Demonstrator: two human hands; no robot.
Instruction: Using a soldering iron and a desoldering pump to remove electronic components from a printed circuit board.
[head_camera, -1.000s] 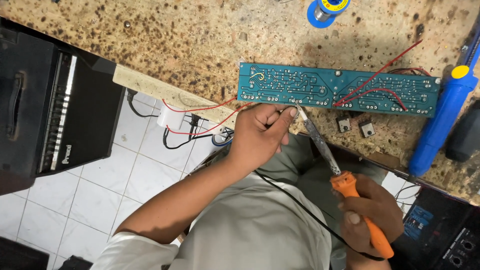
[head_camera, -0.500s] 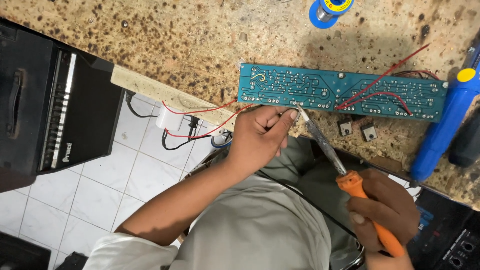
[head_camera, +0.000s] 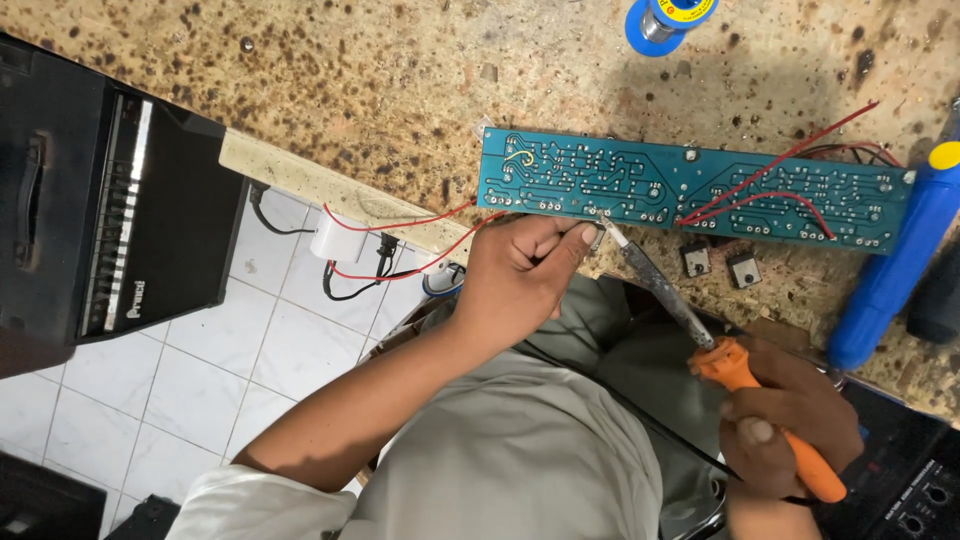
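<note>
A long blue-green circuit board (head_camera: 690, 185) lies solder side up on the speckled stone counter, with red wires (head_camera: 770, 175) running across it. My left hand (head_camera: 525, 275) is curled at the board's near edge, thumb and forefinger pinched against it. What lies between the fingertips is hidden. My right hand (head_camera: 790, 415) grips the orange handle of a soldering iron (head_camera: 700, 330). The iron's metal tip touches the board's near edge right beside my left fingertips.
A blue desoldering pump (head_camera: 890, 270) lies at the board's right end, and two small black components (head_camera: 720, 265) sit just below the board. A blue solder spool (head_camera: 665, 15) is at the top. A black amplifier (head_camera: 110, 210) stands on the left, black equipment (head_camera: 900, 480) at the lower right.
My right hand and the iron's handle have drifted slightly to the right. The tip stays at the board's edge, and my left hand keeps its place.
</note>
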